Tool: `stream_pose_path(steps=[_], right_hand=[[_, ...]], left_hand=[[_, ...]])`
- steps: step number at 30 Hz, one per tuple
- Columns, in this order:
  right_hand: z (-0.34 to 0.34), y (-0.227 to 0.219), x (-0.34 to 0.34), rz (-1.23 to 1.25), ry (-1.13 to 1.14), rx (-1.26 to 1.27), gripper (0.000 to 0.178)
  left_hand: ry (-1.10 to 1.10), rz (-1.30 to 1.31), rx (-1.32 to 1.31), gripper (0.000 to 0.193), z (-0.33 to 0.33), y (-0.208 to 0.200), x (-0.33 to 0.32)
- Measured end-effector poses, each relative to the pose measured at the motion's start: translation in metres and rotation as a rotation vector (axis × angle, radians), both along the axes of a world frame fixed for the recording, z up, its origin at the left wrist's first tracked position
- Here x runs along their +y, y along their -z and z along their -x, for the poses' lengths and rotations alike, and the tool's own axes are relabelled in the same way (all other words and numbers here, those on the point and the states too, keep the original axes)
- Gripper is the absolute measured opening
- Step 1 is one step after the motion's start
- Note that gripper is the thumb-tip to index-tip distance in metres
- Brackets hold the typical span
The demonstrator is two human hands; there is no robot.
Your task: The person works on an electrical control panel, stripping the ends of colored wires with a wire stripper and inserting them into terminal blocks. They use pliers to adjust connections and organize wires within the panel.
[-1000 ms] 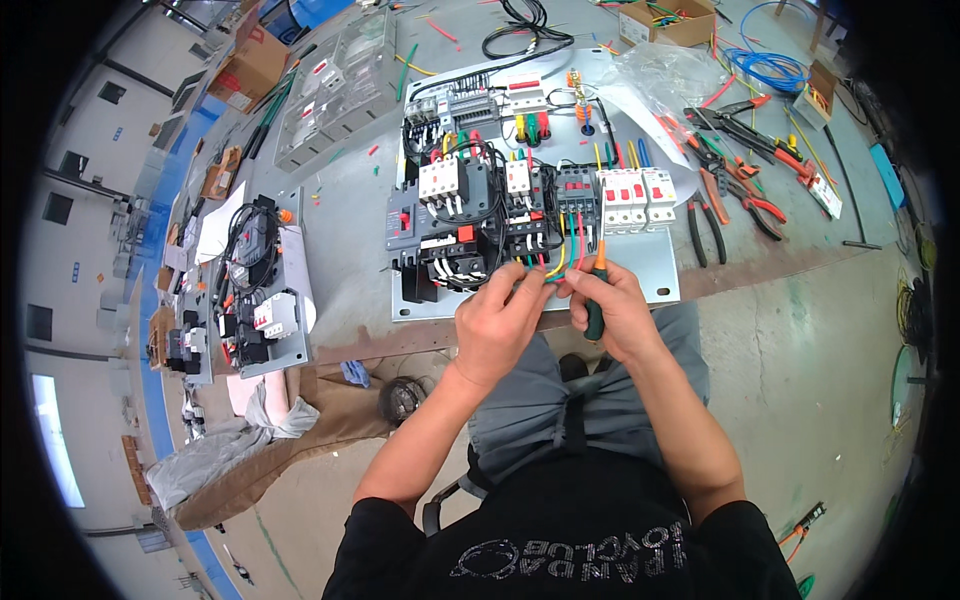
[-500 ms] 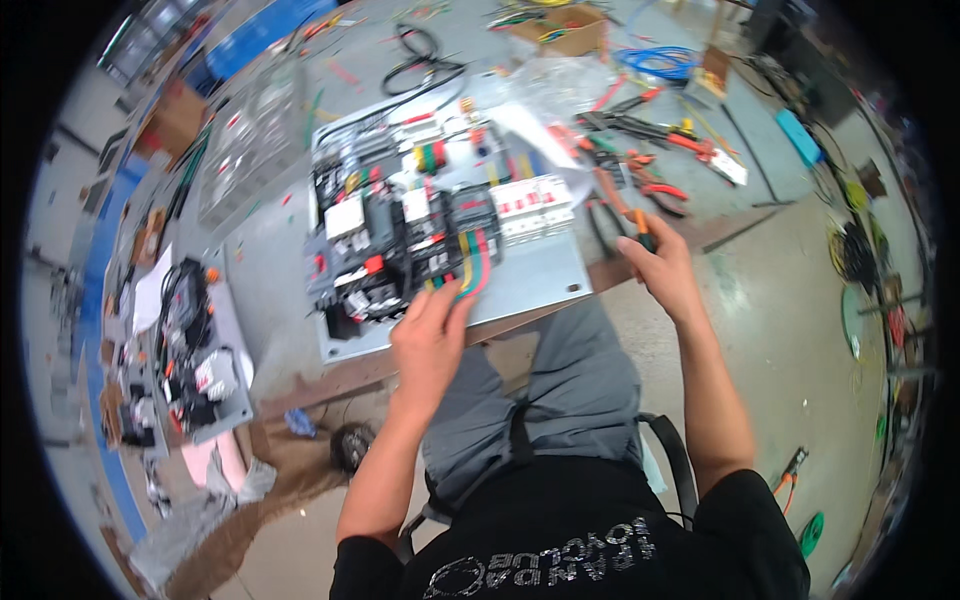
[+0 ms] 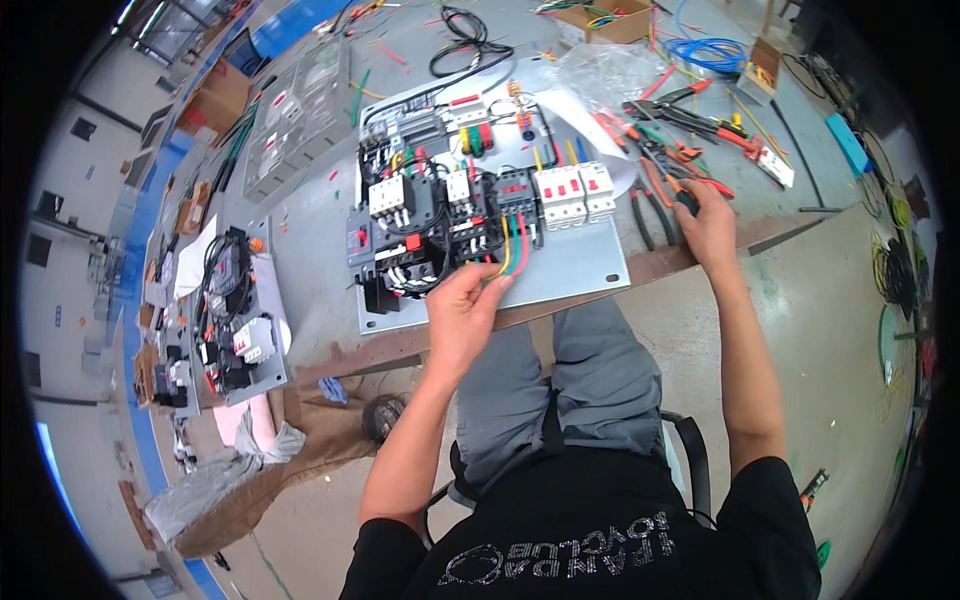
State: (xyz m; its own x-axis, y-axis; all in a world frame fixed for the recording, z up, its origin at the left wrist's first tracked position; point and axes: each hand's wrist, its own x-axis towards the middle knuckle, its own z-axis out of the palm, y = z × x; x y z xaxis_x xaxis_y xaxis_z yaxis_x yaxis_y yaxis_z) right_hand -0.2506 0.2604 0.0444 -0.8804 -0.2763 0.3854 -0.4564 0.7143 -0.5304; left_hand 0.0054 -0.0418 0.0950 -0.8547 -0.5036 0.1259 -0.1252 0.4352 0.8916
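My left hand (image 3: 466, 305) pinches a bundle of yellow, green and red wires (image 3: 516, 245) near their lower ends. Their upper ends run into a black contactor (image 3: 515, 192) on a metal mounting plate (image 3: 575, 265). To its right stands a row of white circuit breakers (image 3: 575, 196) with red switches. My right hand (image 3: 710, 228) is closed round the dark handle of what looks like a screwdriver (image 3: 687, 203), among the tools right of the plate; its tip cannot be made out. Beside that hand lie dark-handled pliers (image 3: 655, 218).
Cutters and crimping tools (image 3: 690, 122) lie at the right of the table, near a blue wire coil (image 3: 705, 54) and an open carton (image 3: 605, 22). A grey plastic case (image 3: 295, 125) stands left. Another wired plate (image 3: 235, 320) sits farther left, by a person's legs (image 3: 290, 480).
The view has shifted, so the table appears farther right. My right hand has moved with the screwdriver in among the tools. My left hand keeps hold of the wires.
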Motion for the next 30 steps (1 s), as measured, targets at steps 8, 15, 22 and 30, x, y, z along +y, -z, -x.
stream_pose_path(steps=[8, 15, 22, 30], right_hand=[[-0.01, -0.006, -0.002, 0.073, -0.021, -0.019, 0.04], [-0.03, -0.024, -0.006, 0.206, -0.056, 0.185, 0.029], [-0.057, -0.046, -0.034, 0.262, -0.131, 0.074, 0.019], [-0.059, -0.021, -0.015, 0.209, -0.001, -0.037, 0.016]], left_hand=[[-0.059, 0.108, 0.147, 0.032, -0.014, 0.011, 0.01], [-0.083, -0.762, 0.006, 0.03, -0.031, 0.024, 0.021], [-0.088, -1.127, 0.01, 0.04, -0.004, 0.017, 0.019], [-0.071, -1.222, 0.12, 0.026, 0.003, 0.018, 0.017]])
